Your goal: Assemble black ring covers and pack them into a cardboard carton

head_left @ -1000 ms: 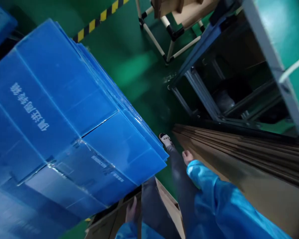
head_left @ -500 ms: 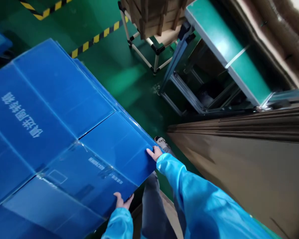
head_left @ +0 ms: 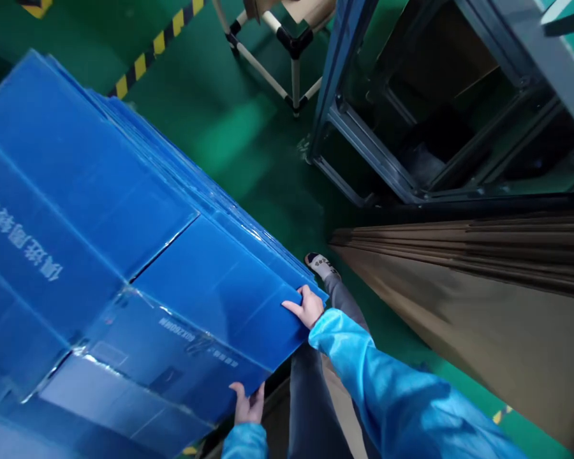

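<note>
From my remote seat, the green floor (head_left: 239,127) runs under everything. Most of the left side of my view is taken up by the stack of blue plastic sheets (head_left: 76,166), tilted, with its layered edges fanned along the upper right side. The top blue sheet (head_left: 210,299) is a flattened box with fold creases, strips of clear tape and white printing, and its near corner points toward the body.

On the right lies a stack of flattened cardboard (head_left: 483,306), brown, with its edges showing as thin layers. Above it stands a grey metal frame (head_left: 363,146), dark inside, and next to that a pipe-frame cart (head_left: 291,64) with white tubes and black joints. A strip of yellow-and-black hazard tape (head_left: 157,44) crosses the floor at the top.

The hands are apart, both in light blue sleeves. My right hand (head_left: 309,309) is clamped on the near corner of the top blue sheet, with the thumb lying on its upper face. My left hand (head_left: 247,405) sits at the lower edge of the same sheet, fingers spread up against it. I cannot tell whether that grip closes. A white shoe (head_left: 319,263) shows on the floor just beyond the right hand, between the two stacks.
</note>
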`<action>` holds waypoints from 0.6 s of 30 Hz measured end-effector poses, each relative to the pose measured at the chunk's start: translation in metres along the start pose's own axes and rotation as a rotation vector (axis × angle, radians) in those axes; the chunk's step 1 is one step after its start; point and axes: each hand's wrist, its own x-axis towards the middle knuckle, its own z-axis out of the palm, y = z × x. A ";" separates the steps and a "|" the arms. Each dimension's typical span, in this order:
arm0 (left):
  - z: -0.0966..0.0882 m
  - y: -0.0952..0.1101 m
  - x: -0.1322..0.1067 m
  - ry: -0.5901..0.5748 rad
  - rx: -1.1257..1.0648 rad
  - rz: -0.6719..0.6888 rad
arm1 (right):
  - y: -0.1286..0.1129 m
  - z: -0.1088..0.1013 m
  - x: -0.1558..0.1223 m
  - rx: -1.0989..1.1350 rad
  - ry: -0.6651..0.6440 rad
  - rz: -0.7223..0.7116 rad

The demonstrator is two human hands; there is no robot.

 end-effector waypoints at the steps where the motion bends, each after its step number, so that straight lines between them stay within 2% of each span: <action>1: -0.001 -0.002 -0.002 0.016 -0.017 0.004 | 0.003 -0.001 0.000 0.019 0.014 -0.003; 3: 0.000 -0.008 -0.004 0.038 -0.061 0.005 | 0.010 -0.003 0.001 0.050 0.027 0.011; 7: 0.001 -0.021 -0.007 0.010 -0.122 -0.024 | 0.019 -0.012 0.005 0.072 0.067 0.049; 13: -0.004 -0.024 -0.025 -0.061 -0.153 -0.128 | 0.009 -0.033 -0.012 0.004 0.146 0.069; 16: 0.006 -0.026 -0.033 -0.108 -0.119 -0.177 | 0.011 -0.039 -0.002 -0.034 0.176 0.115; 18: 0.015 -0.030 -0.032 -0.099 -0.069 -0.175 | 0.017 -0.039 0.012 -0.056 0.159 0.171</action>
